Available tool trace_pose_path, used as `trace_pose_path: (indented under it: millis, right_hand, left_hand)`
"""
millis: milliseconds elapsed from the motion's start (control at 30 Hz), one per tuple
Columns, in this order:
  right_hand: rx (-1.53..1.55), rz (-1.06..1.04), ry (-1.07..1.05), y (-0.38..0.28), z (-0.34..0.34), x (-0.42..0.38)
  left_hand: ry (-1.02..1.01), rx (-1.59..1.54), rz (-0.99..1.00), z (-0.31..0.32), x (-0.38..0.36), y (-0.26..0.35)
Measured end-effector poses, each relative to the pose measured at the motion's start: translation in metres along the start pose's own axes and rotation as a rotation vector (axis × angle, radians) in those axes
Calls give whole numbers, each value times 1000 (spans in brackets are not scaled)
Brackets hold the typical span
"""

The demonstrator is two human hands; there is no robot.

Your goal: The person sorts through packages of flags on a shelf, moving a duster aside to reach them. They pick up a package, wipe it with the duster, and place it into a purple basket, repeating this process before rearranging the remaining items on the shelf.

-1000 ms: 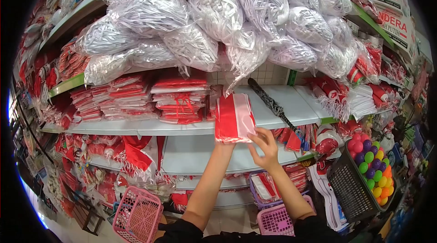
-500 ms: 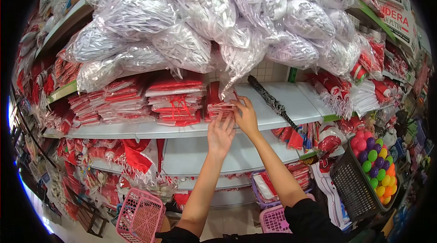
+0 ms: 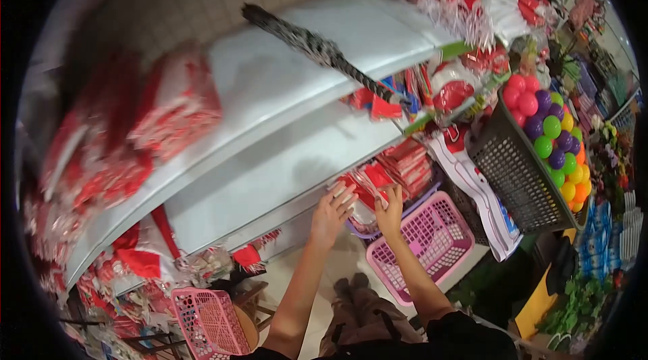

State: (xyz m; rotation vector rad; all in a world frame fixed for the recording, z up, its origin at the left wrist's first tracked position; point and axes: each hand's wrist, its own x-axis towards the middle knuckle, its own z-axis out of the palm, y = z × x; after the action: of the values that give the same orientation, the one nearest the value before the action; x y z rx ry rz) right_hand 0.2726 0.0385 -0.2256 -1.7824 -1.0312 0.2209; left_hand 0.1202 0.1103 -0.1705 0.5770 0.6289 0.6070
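Observation:
Low in front of me, a plastic-wrapped red-and-white packet [image 3: 371, 176] lies over a purple basket [image 3: 432, 192] that holds more such packets. My right hand [image 3: 389, 211] pinches the packet's near right edge between thumb and fingers. At its left end is my left hand [image 3: 332, 210], palm up with the fingers stretched out and the fingertips right at the packet's edge. The packet and both hands overlap the basket's left part in this view.
Just below stands a pink basket [image 3: 413, 244]; another pink basket [image 3: 196, 316] is at lower left. A grey shelf [image 3: 270, 90] carries red-and-white stacks [image 3: 179, 103] and a dark folded umbrella [image 3: 317, 46]. At right, a dark crate [image 3: 523, 171] holds coloured balls.
My view has swung down and right. Both hands have moved from the small stack of packets on the upper shelf to above the purple basket below.

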Motion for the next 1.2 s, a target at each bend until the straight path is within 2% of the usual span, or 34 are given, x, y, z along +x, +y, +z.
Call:
trace_pose_path:
  millis: [100,167,233,300,333,367,500,600,700,800,900,1000,1033,1100,1200]
  right_hand:
    - [-64,172,-124,74,6,-21]
    - [-111,168,-150,120,17,-31]
    - [-194,112,-197,159,25,-34]
    - [-300,208,-249,194,33,-32]
    - [-354,255,-274,202,35,-28]
    - [-487,207,-319,209,36,-24]
    - [-692,339,-542,207,46,-2]
    - [-921,330,-714,210,57,-1]
    - [-977,469,-878,196,56,12]
    - [-928,570,-850,206,57,12]
    - [-660,173,-381,207,46,-7]
    - [-332,196,-185,176,37,-17]
    - [-222,110,-128,171,35,-27]
    - [-137,15,-197,154,29,-45]
    - [-126,-156,-319,127,19,-57]
  left_hand:
    - [65,-15,-164,-31,30,-67]
    - [127,-54,-268,-53,46,-107]
    - [137,-65,-309,-74,59,-139]
    - [104,-81,-308,-93,70,-164]
    - [67,-95,-288,-100,75,-171]
    - [30,-108,-268,-105,80,-178]
    - [-52,-96,-175,-104,93,-178]
    - [-136,-245,-110,-108,101,-188]
    - [-123,-276,-98,-106,102,-193]
    - [-109,-256,-106,-101,102,-196]
    - [-100,-150,-108,-96,105,-196]
    - [76,-19,-84,-86,111,-197]
    - [129,-17,-53,-82,114,-199]
    - [234,-20,11,-75,122,-203]
    - [214,-35,-12,-70,130,-199]
